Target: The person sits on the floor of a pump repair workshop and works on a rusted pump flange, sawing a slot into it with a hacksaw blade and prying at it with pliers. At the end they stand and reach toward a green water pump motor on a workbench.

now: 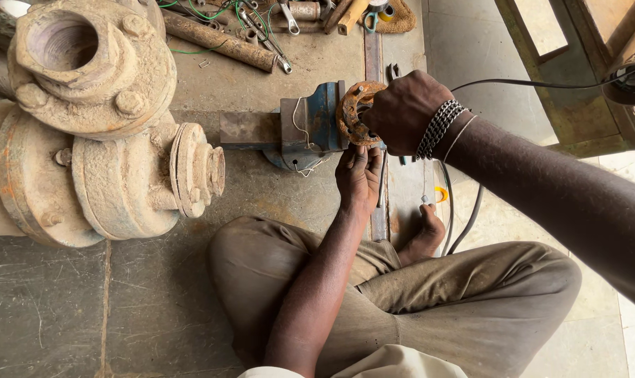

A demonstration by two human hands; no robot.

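Big rusty pump (86,119) is sitting at left on the floor; blue vise (310,126) is clamping a rusty flange (352,112) ahead of crossed legs. Right hand (405,112) is curling closed over the flange's face, left hand (359,175) reaching up beneath, fingers loosely bent at its lower edge. Likely fitting or working the flange; next move is calling for a steady two-handed hold.

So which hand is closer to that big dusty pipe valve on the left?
Left. The left hand sits just below the rusty flange, on the side toward the big valve. The right hand grips the flange from its far side, further from the valve.
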